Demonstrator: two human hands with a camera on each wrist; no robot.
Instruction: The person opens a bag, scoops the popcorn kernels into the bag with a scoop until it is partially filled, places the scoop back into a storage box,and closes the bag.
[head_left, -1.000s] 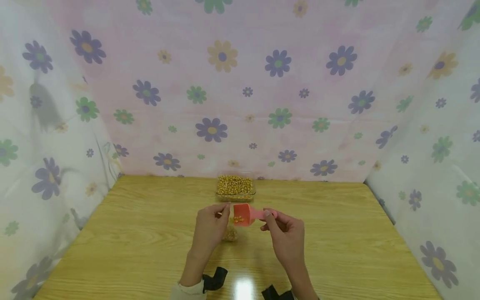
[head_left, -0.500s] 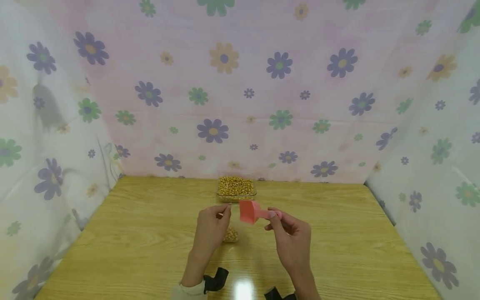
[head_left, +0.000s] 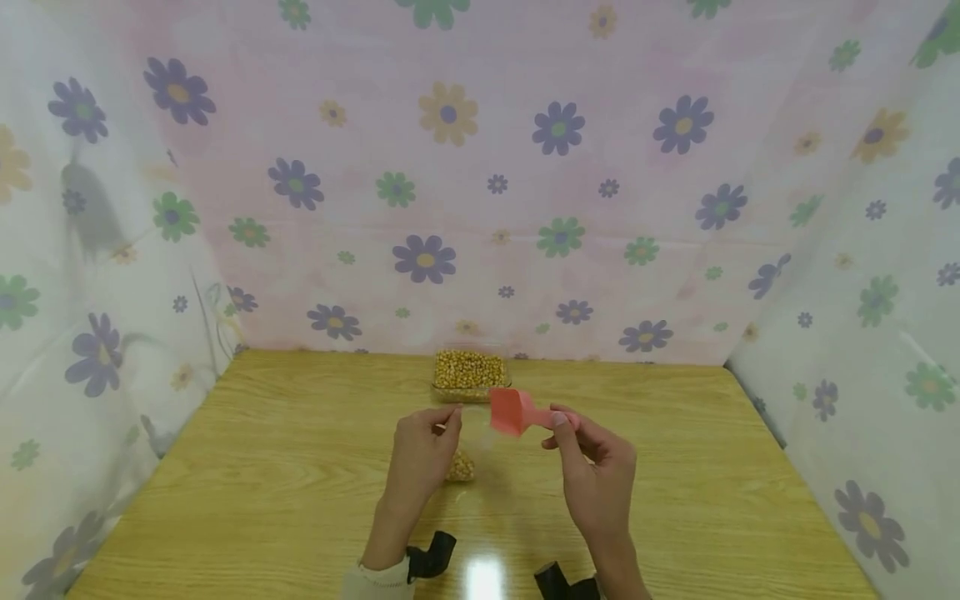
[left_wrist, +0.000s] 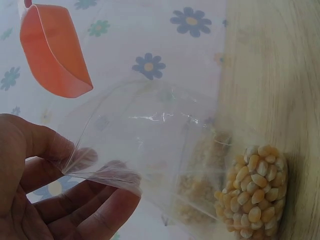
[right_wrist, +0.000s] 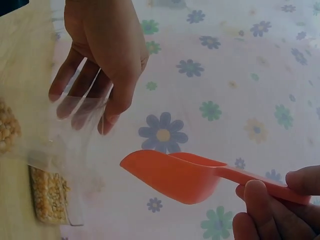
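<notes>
So the kernel box [head_left: 467,395] sits at the back of the surface [head_left: 675,467], curtain [head_left: 502,150] behind it. In front, the bag [left_wrist: 155,107] hangs from the left grip [head_left: 423,454], bottom probably on the surface. Scoop [head_left: 508,412]'s right of that, in the right grip [head_left: 600,475].

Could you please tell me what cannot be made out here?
Head: left part of the bagged corn kernels, hidden by the left hand.
Head: kernels in the clear container, too small to count.
Left wrist: the scoop, its handle mostly cut off by the top edge.
Right wrist: much of the right hand, cut off by the right edge.
</notes>
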